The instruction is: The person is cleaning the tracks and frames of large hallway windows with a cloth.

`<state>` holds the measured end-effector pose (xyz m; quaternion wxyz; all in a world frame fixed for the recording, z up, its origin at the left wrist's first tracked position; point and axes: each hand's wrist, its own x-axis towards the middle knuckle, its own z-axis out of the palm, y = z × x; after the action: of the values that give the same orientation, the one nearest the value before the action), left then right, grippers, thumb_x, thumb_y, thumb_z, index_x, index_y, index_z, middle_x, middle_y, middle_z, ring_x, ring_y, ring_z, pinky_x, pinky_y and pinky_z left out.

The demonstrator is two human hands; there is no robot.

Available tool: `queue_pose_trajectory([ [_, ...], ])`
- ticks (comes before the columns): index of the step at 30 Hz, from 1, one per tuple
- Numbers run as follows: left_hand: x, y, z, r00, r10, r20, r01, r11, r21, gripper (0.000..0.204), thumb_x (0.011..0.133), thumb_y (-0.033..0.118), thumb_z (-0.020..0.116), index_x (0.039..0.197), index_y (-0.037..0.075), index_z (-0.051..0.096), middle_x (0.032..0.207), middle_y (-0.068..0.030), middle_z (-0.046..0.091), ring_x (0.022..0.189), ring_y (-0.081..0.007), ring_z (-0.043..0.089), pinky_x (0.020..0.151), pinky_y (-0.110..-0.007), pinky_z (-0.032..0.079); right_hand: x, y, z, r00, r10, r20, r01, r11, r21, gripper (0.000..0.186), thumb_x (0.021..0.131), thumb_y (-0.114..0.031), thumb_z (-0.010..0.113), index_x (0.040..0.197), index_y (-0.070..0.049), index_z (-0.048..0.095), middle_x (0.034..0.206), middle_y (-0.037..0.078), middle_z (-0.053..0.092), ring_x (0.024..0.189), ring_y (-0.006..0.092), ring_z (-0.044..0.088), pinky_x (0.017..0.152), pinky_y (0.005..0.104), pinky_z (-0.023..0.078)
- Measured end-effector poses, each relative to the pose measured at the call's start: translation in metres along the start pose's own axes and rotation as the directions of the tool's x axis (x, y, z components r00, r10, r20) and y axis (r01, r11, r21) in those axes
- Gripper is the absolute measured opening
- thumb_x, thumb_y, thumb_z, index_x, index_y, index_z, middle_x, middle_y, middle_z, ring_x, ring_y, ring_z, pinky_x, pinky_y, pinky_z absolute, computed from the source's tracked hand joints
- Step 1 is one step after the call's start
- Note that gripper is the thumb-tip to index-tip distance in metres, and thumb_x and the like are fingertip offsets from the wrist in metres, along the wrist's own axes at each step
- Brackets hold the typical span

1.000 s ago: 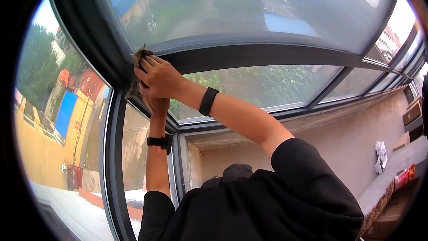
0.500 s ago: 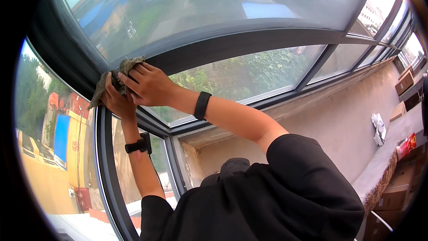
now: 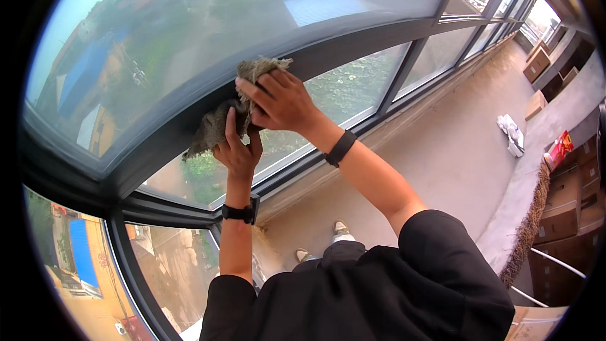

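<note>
A crumpled grey-brown cleaning rag point(image 3: 214, 127) is gathered in both hands against the dark window frame point(image 3: 170, 127), on its horizontal bar. My left hand point(image 3: 238, 150) grips the lower left part, fingers pointing up into the cloth. Slightly higher and to the right, my right hand point(image 3: 281, 102) bunches the upper part, its fingers curled over it. The two hands almost touch. Above the bar is a large hazy window pane point(image 3: 208, 38); a lower pane point(image 3: 353, 82) shows greenery behind my right hand.
Along the right stands a low wall point(image 3: 511, 205) with a brown fringed edge. Cardboard boxes point(image 3: 562, 205) are stacked beyond it, and a red packet point(image 3: 560, 148) rests on it. A white bag point(image 3: 511, 134) lies by the wall. My shoes point(image 3: 341, 227) are on the floor.
Both hands have moved right along the frame bar with the rag, away from the left corner. The view has shifted too, and my shoes now show below.
</note>
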<state>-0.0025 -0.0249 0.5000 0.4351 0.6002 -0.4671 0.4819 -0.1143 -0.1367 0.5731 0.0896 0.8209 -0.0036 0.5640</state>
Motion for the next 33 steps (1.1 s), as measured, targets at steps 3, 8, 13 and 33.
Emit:
queue_pose_trajectory([
  [3, 0.024, 0.033, 0.018, 0.999, 0.043, 0.008, -0.043, 0.999, 0.025, 0.054, 0.083, 0.023, 0.062, 0.134, 0.007, 0.056, 0.107, -0.0142, 0.069, 0.101, -0.0377, 0.066, 0.091, -0.049, 0.048, -0.021, 0.048, -0.031, 0.997, 0.071, -0.022, -0.071, 0.997, -0.036, 0.061, 0.068, -0.018, 0.065, 0.128, -0.014, 0.058, 0.092, 0.007, 0.052, 0.085, 0.0272, 0.056, 0.076, 0.0388, 0.052],
  [8, 0.061, 0.086, 0.065, 0.992, 0.109, 0.058, -0.116, 0.981, 0.155, 0.044, 0.088, 0.03, 0.058, 0.13, 0.016, 0.061, 0.089, -0.0115, 0.069, 0.076, -0.0336, 0.066, 0.071, -0.045, 0.053, -0.049, 0.106, -0.062, 0.993, 0.109, -0.048, -0.11, 0.994, -0.017, 0.066, 0.067, -0.019, 0.07, 0.131, -0.014, 0.056, 0.098, 0.008, 0.053, 0.089, 0.0292, 0.056, 0.079, 0.0412, 0.051],
  [13, 0.057, 0.149, 0.144, 0.986, 0.107, 0.129, -0.135, 0.964, 0.229, 0.04, 0.09, 0.031, 0.059, 0.126, 0.016, 0.064, 0.09, -0.0104, 0.069, 0.084, -0.0314, 0.07, 0.074, -0.043, 0.055, -0.085, 0.182, -0.107, 0.983, 0.169, -0.073, -0.169, 0.986, 0.007, 0.064, 0.07, -0.016, 0.072, 0.132, -0.015, 0.055, 0.101, 0.008, 0.054, 0.096, 0.0293, 0.057, 0.084, 0.0409, 0.051],
  [33, 0.039, 0.437, 0.378, 0.982, 0.179, 0.065, -0.143, 0.919, -0.367, 0.046, 0.088, 0.01, 0.066, 0.133, 0.008, 0.057, 0.118, -0.0159, 0.068, 0.108, -0.036, 0.066, 0.1, -0.045, 0.046, -0.196, 0.435, -0.292, 0.901, 0.434, -0.006, -0.433, 0.899, -0.056, 0.074, 0.076, -0.011, 0.07, 0.144, -0.012, 0.042, 0.127, 0.022, 0.053, 0.119, 0.0422, 0.051, 0.106, 0.0492, 0.039],
])
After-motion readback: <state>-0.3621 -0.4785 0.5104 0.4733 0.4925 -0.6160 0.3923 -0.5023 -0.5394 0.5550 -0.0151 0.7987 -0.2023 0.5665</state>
